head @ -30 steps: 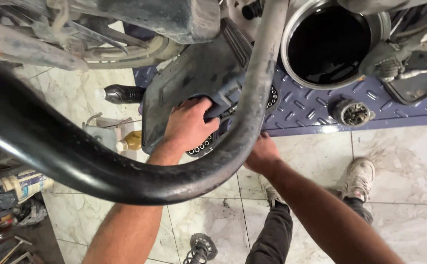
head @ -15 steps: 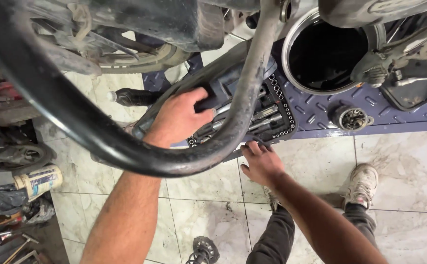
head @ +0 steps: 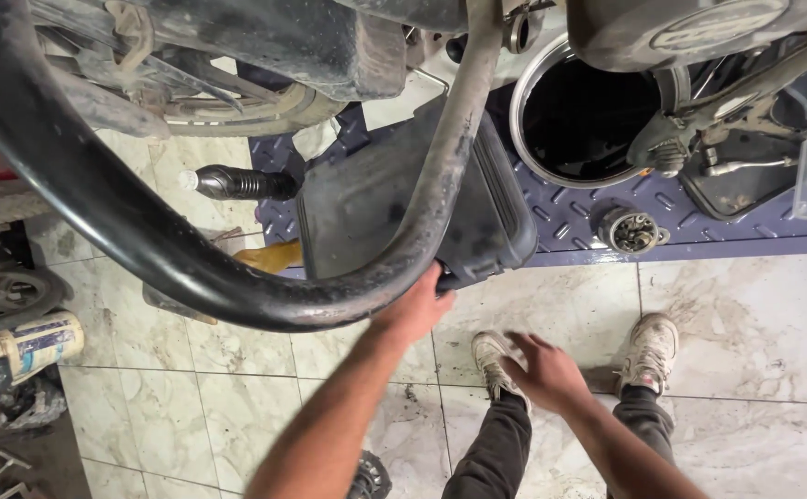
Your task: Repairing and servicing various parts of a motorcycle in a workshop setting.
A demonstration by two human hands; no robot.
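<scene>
Our left hand (head: 414, 312) closes its grip on the near edge of the dark plastic case (head: 403, 199), which sits shut at the edge of the purple tread-plate mat (head: 588, 217). Our right hand (head: 546, 370) hovers open and empty above our shoes (head: 648, 351) on the marble floor (head: 745, 314). A black curved bar (head: 145, 240) crosses in front.

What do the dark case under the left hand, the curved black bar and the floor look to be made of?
Case: likely moulded plastic, matt dark grey, with ribbed edges; the left hand touches its front edge. Curved bar: seemingly painted steel tube, black, scuffed and dusty. Floor: glossy marble-look tiles, pale and veined, with visible grout lines.
</scene>
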